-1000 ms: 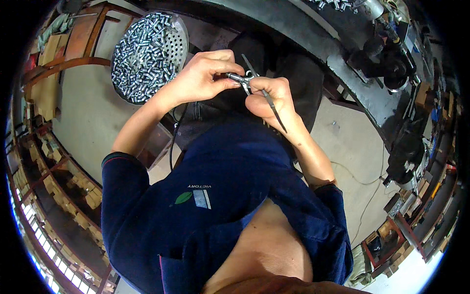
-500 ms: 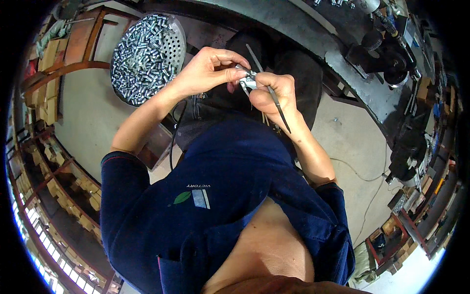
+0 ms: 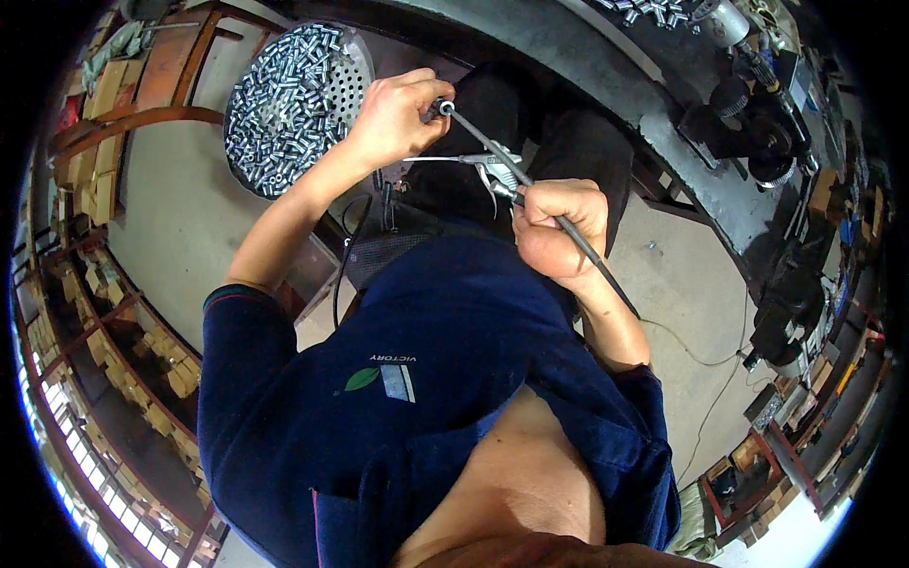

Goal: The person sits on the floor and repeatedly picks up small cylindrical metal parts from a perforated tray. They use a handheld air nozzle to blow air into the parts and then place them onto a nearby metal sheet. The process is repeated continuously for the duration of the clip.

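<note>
My left hand (image 3: 402, 114) is closed around a small metal sleeve (image 3: 446, 109), whose round open end faces my right hand. Running slantwise between the hands is a long thin dark rod (image 3: 578, 234), perhaps a round file. Its far tip meets the sleeve's end; whether it goes inside I cannot tell. My right hand (image 3: 566, 222) is closed on this rod and also on a silver air blow gun (image 3: 499, 170), whose thin nozzle points left, below my left hand. My right palm and fingers hide part of the gun's body.
A round perforated tray (image 3: 355, 85) heaped with shiny metal sleeves (image 3: 284, 109) stands at the far left. Along the far right runs a dark workbench (image 3: 653, 118) bearing a machine with knurled knobs (image 3: 729, 97) and more metal parts (image 3: 653, 11). A black hose (image 3: 338, 275) hangs beside my lap.
My hands have drawn apart, the left going up and left, the right down and right. The rod's tip has come to the sleeve, and the blow gun is now more exposed.
</note>
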{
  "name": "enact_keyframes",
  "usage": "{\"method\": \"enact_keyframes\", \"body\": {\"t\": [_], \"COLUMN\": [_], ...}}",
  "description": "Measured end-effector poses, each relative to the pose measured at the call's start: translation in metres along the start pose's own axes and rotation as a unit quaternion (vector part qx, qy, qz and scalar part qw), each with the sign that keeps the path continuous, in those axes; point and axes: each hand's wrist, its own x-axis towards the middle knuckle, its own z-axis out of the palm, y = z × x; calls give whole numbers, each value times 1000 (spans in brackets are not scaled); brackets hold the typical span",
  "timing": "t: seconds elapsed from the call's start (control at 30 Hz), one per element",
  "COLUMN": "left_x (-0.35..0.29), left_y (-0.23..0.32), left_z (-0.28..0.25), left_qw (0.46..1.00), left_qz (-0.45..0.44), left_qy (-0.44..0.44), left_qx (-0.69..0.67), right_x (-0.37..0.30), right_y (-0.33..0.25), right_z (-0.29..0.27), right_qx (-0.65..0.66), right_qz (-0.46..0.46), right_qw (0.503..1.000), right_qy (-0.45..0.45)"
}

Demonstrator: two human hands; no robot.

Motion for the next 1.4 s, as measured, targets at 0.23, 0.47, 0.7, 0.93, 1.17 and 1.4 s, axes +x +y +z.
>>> {"method": "enact_keyframes", "body": {"t": [0.23, 0.47, 0.7, 0.93, 1.17, 1.4], "left_x": [-3, 5, 63, 209, 196, -5], "left_y": [7, 6, -21, 1, -2, -158], "left_z": [4, 8, -2, 24, -13, -46], "left_qw": [995, 996, 993, 978, 938, 979], "left_qz": [100, 92, 97, 46, 73, -175], "left_qy": [14, 14, 10, 2, 37, 101], "left_qx": [-17, -2, 68, -203, -337, -20], "right_x": [7, 17, -11, -17, -29, -31], "right_y": [14, 20, 11, 16, 14, 37], "right_z": [5, 2, -14, -4, -12, 0], "right_qx": [-7, -97, -132, -95, -68, 8], "right_qz": [68, 6, -32, 21, 53, 125], "right_qw": [998, 995, 986, 993, 991, 984], "right_qy": [14, 21, 101, 73, 105, 126]}}
